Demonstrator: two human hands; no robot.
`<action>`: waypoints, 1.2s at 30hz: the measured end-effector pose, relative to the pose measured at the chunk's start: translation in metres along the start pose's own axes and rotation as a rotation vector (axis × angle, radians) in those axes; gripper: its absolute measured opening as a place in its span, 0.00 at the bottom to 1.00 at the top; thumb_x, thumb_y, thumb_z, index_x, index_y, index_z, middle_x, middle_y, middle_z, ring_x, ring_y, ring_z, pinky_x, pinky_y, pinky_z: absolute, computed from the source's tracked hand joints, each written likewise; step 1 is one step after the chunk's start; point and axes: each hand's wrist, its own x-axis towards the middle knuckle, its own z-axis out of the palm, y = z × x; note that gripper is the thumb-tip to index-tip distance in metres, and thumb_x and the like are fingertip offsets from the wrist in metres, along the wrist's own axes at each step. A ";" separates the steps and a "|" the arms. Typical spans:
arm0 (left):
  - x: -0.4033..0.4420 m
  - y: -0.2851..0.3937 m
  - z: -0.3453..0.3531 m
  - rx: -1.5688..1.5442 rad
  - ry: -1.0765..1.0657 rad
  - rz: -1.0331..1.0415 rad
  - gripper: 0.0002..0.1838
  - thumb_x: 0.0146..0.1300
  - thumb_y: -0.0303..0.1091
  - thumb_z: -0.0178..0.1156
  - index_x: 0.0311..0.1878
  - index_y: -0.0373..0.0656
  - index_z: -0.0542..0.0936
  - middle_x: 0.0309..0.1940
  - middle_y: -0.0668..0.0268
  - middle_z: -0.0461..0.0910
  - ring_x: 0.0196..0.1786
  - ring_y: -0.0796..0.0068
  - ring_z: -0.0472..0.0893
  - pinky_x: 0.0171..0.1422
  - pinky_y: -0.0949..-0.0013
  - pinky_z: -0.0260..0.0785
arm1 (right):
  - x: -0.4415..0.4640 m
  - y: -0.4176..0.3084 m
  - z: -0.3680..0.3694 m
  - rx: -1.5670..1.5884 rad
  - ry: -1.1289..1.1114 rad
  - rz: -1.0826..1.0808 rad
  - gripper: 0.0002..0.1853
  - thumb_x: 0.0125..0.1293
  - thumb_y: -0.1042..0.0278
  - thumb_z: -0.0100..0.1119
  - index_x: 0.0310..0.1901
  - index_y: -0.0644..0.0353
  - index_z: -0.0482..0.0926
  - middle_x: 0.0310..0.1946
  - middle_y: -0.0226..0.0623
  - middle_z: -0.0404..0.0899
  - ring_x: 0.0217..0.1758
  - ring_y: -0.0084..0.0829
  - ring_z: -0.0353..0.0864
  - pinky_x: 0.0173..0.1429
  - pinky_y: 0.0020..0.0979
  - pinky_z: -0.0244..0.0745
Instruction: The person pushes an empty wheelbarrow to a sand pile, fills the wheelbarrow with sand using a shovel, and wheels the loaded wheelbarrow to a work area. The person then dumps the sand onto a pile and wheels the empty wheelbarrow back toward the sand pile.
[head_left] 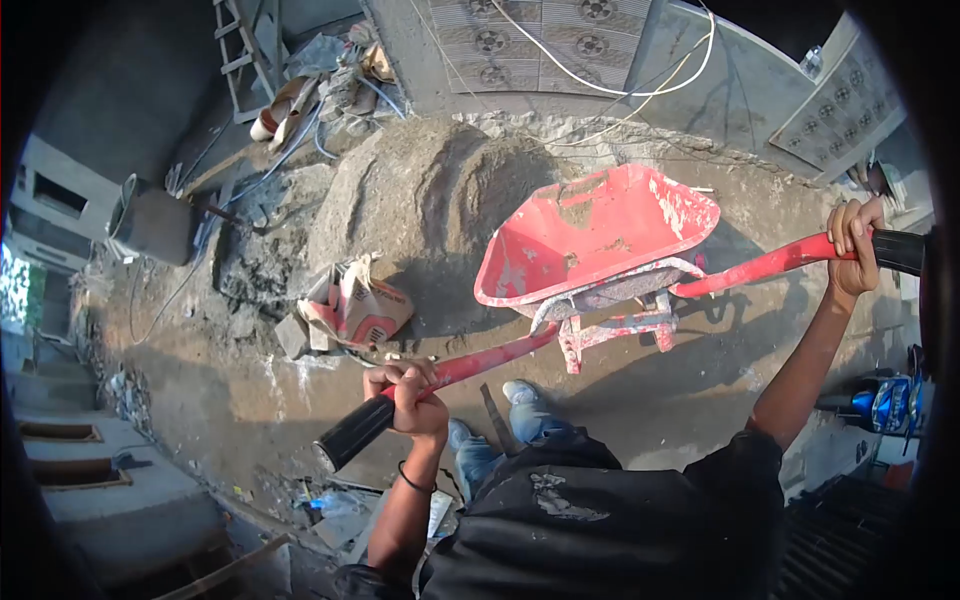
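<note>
A red wheelbarrow (610, 230) stands in front of me, its tray smeared with pale dried mortar and holding only a few small lumps. My left hand (407, 395) is wrapped around its left handle (480, 366), just ahead of the black rubber grip (355, 432). On the other side, my right hand (853, 240) clasps the right handle (760, 266) close to its black grip (898, 252). The metal leg frame (620, 330) shows under the tray. The wheel is hidden.
Past the tray lies a large sand heap (430, 190), with a torn cement bag (365, 305) at its near edge. A bucket (150, 220) and a ladder (240, 60) are at the left. Patterned tiles (540, 45) line the far wall. A blue motorbike (885, 405) is at the right.
</note>
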 end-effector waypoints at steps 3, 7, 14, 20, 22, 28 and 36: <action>0.015 -0.002 -0.034 -0.057 -0.167 0.026 0.11 0.49 0.26 0.56 0.25 0.43 0.61 0.15 0.64 0.64 0.18 0.74 0.67 0.27 0.67 0.66 | -0.089 -0.038 0.034 -0.123 0.190 -0.065 0.06 0.56 0.77 0.48 0.29 0.58 0.61 0.17 0.28 0.59 0.17 0.19 0.57 0.29 0.23 0.55; 0.036 -0.015 -0.061 -0.087 -0.435 0.040 0.10 0.49 0.26 0.53 0.24 0.44 0.59 0.15 0.67 0.61 0.18 0.76 0.64 0.27 0.70 0.63 | -0.227 -0.065 0.098 -0.207 0.519 -0.097 0.09 0.50 0.78 0.53 0.30 0.59 0.62 0.16 0.30 0.60 0.16 0.21 0.59 0.29 0.25 0.58; 0.137 -0.072 -0.034 -0.221 -0.553 -0.074 0.09 0.42 0.24 0.50 0.26 0.43 0.60 0.13 0.65 0.61 0.16 0.75 0.64 0.26 0.68 0.64 | -0.341 -0.040 0.256 -0.638 1.106 -0.019 0.08 0.53 0.71 0.54 0.30 0.60 0.63 0.25 0.41 0.69 0.30 0.33 0.71 0.43 0.38 0.68; 0.183 -0.108 0.067 -0.305 -0.752 -0.094 0.08 0.42 0.24 0.49 0.26 0.43 0.61 0.13 0.66 0.61 0.15 0.77 0.63 0.25 0.70 0.65 | -0.353 -0.004 0.304 -0.911 1.145 0.098 0.12 0.56 0.64 0.55 0.29 0.61 0.63 0.29 0.48 0.73 0.36 0.38 0.74 0.46 0.41 0.72; 0.190 -0.131 0.093 -0.331 -0.850 -0.132 0.09 0.41 0.23 0.50 0.27 0.42 0.62 0.13 0.65 0.62 0.16 0.75 0.64 0.25 0.70 0.64 | -0.350 0.020 0.307 -0.902 1.263 0.096 0.13 0.57 0.62 0.55 0.30 0.61 0.64 0.30 0.47 0.73 0.38 0.38 0.74 0.47 0.40 0.72; 0.186 -0.192 0.175 -0.393 -1.007 -0.179 0.09 0.42 0.23 0.53 0.24 0.42 0.62 0.14 0.64 0.64 0.17 0.73 0.66 0.27 0.68 0.66 | -0.325 0.060 0.259 -0.850 1.499 0.084 0.12 0.57 0.62 0.55 0.30 0.60 0.65 0.34 0.47 0.74 0.39 0.37 0.74 0.50 0.39 0.71; 0.196 -0.307 0.286 -0.415 -1.081 -0.217 0.09 0.43 0.26 0.53 0.26 0.43 0.62 0.14 0.65 0.63 0.18 0.75 0.65 0.30 0.68 0.66 | -0.265 0.115 0.193 -0.974 1.394 0.357 0.08 0.55 0.76 0.57 0.34 0.62 0.68 0.39 0.45 0.75 0.48 0.38 0.75 0.56 0.37 0.68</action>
